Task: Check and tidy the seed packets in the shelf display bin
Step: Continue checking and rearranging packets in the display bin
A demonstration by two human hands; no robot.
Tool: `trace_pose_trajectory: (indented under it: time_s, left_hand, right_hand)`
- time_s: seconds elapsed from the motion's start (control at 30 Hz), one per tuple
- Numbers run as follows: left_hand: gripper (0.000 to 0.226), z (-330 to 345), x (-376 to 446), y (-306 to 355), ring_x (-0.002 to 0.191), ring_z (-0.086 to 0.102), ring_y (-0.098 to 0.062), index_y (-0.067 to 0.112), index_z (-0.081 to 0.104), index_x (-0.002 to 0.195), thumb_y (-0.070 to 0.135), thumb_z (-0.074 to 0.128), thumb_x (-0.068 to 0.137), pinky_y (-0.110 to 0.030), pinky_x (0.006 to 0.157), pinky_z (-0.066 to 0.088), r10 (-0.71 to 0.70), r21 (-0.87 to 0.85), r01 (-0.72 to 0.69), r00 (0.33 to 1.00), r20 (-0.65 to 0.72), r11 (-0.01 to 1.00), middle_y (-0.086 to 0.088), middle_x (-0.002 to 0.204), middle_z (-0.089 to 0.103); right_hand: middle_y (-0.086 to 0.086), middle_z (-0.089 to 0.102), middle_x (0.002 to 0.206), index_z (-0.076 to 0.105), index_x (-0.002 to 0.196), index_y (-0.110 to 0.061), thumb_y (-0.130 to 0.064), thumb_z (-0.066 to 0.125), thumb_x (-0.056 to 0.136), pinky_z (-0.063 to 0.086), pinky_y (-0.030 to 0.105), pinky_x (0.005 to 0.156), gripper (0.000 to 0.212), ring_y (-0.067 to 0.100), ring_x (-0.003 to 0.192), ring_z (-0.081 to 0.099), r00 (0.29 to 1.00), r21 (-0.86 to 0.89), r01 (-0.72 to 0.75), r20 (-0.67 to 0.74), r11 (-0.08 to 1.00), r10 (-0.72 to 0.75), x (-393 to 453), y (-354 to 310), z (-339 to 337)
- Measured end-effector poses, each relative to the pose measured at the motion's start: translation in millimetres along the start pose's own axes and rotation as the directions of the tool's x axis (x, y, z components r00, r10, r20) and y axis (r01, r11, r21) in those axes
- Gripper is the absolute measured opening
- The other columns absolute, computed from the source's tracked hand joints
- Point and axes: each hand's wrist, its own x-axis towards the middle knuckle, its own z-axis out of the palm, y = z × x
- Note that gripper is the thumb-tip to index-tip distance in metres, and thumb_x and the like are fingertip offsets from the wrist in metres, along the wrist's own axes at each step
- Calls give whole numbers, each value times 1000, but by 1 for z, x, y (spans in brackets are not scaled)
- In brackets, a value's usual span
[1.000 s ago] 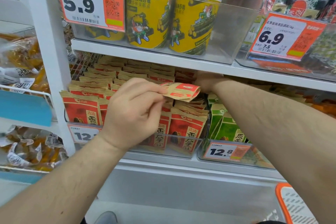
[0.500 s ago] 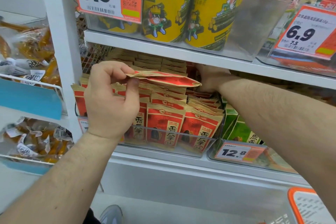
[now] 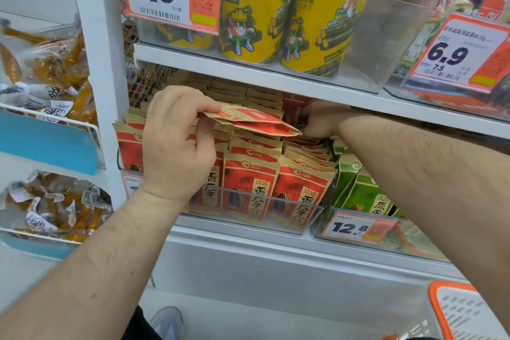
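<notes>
Now left hand grip pinches flat kraft-red packet; right hand grip unclear behind clear bin.

Left hand pinches a red seed packet above the bin; right hand reaches behind.

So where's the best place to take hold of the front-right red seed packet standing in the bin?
By its crimped top edge, pinched from above: the front-right red packet stands upright, its lower part behind the clear bin wall, with packets beside and behind it.
</notes>
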Motion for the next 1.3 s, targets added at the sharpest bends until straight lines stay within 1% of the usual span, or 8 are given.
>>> trace_pose_trajectory:
  time_s: [0.1, 0.43, 0.67, 0.77, 0.93, 1.03, 1.2, 1.3]
  left_hand:
    - [23, -2, -1, 2, 89, 58, -34, -3, 65, 91, -14, 53, 76, -53, 77, 49, 12, 12, -12, 1000, 4, 1000, -20, 91, 61]
    - [21, -9, 9, 14, 89, 58, -34, 1, 62, 93, -12, 52, 80, -53, 77, 49, 24, -16, -25, 1000, -4, 1000, -18, 90, 61]
    - [16, -15, 24, 33, 88, 57, -34, -4, 65, 91, -12, 54, 83, -52, 78, 49, 53, -34, -54, 998, -23, 998, -19, 89, 61]
    - [17, -18, 28, 42, 89, 56, -31, -3, 65, 92, -12, 55, 84, -49, 79, 49, 74, -45, -76, 996, -41, 996, -17, 90, 62]
    - [19, -26, 41, 63, 91, 58, -33, -1, 66, 96, -13, 59, 83, -48, 79, 49, 84, -75, -85, 996, -23, 994, -13, 93, 61]
    - [21, -32, 53, 79, 94, 58, -24, 1, 68, 103, -5, 60, 85, -40, 82, 50, 51, -126, -41, 996, 74, 991, 0, 98, 57]
    - [33, -30, 59, 95, 91, 58, 3, 29, 65, 108, 9, 64, 81, -16, 83, 45, -87, -301, 200, 932, 352, 932, 17, 96, 63]
    - [27, -22, 46, 95, 76, 66, -6, 33, 66, 97, 15, 72, 78, -27, 70, 55, -359, -469, 592, 790, 497, 655, 12, 81, 70]
  right_hand:
    - [0, 59, 115, 61, 122, -19, -25, 55, 94, 33, 26, 80, 29, 18, 95, 49, 998, 111, 50, -46, 993, -45, -5, 1, -2]
    - [6, 49, 144, 50, 138, -21, -36, 37, 104, 37, 34, 102, 40, 27, 127, 47, 999, 219, -16, -38, 976, 25, -34, 4, -6]
    - [-3, 57, 136, 56, 135, -23, -32, 38, 104, 34, 23, 93, 37, 17, 123, 50, 971, 270, 202, -180, 942, -156, -98, -24, -24]
    - [-10, 65, 121, 65, 124, -27, -33, 42, 103, 42, 27, 91, 32, 10, 109, 57, 958, 407, 251, -233, 878, -166, -122, -31, -26]
    - [6, 73, 90, 74, 100, -23, -35, 42, 100, 53, 49, 80, 34, 27, 85, 67, 894, 634, 415, -416, 652, -165, -162, -42, -45]
    - [14, 72, 90, 71, 101, -11, -43, 46, 94, 55, 46, 70, 41, 28, 81, 69, 803, 647, 575, -563, 501, -195, -186, -51, -55]
    - [5, 74, 82, 72, 93, -20, -32, 66, 84, 56, 48, 68, 17, 26, 77, 70, 727, 633, 594, -687, 496, 8, -194, -63, -35]
    - [12, 73, 82, 72, 86, -17, -29, 65, 82, 58, 50, 68, 14, 27, 74, 69, 816, 808, 507, -562, 298, 136, -195, -67, -11]
